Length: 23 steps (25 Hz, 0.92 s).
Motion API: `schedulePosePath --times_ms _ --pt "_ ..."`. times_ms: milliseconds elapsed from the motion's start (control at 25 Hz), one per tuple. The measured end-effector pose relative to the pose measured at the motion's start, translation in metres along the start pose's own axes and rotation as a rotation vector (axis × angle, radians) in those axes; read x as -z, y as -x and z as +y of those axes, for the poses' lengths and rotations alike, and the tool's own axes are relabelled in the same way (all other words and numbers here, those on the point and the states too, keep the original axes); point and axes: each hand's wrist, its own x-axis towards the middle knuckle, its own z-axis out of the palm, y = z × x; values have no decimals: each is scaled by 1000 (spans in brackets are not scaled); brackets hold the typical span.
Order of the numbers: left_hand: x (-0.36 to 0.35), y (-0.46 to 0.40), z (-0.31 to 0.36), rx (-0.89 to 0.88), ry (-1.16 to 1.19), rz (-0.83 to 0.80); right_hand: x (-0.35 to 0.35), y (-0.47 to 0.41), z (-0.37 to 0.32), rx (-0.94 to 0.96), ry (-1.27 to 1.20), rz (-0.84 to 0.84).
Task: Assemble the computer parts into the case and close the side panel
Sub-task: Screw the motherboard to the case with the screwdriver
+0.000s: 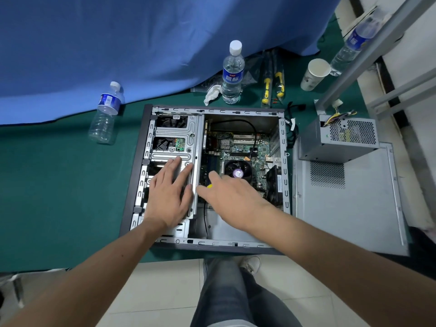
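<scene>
Both hands in the case (132, 185), seating the drive cage (174, 135).
Our left hand (167, 199) presses flat; our right hand (226, 194) pinches something yellow (209, 185). Next, we judge, fastening.

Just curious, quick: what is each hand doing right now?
Left hand: open, flat on the drive cage.
Right hand: grips something yellow, mostly hidden.

Three water bottles (232, 72) (105, 113) (354, 44), a paper cup (315, 74) and a crumpled tissue (212, 93) sit on the green desk (59, 185); blue cloth (141, 43) behind.
</scene>
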Motion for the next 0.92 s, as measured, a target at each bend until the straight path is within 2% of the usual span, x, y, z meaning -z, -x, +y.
schedulePosePath --times_ms 160,240,360,480,560,640,760,800,920 --pt "1 1 1 8 0 -1 -8 -3 1 -177 103 56" --pt "1 0 1 7 -1 -4 -13 -3 11 -236 34 22" --pt "1 0 1 9 -5 -5 -17 3 22 -128 -138 -68" --pt "0 0 1 8 -1 3 -24 9 24 -12 -62 -78" --pt "0 0 1 8 -4 3 -25 9 26 -115 3 -57" --pt "0 0 1 9 -5 5 -26 7 28 -203 -31 -47" --pt "0 0 1 10 2 8 -21 7 35 -144 -256 -116" --pt "0 0 0 9 0 9 -21 7 35 -98 -263 -141" --pt "-1 0 1 4 -10 13 -19 6 28 -107 -47 -113"
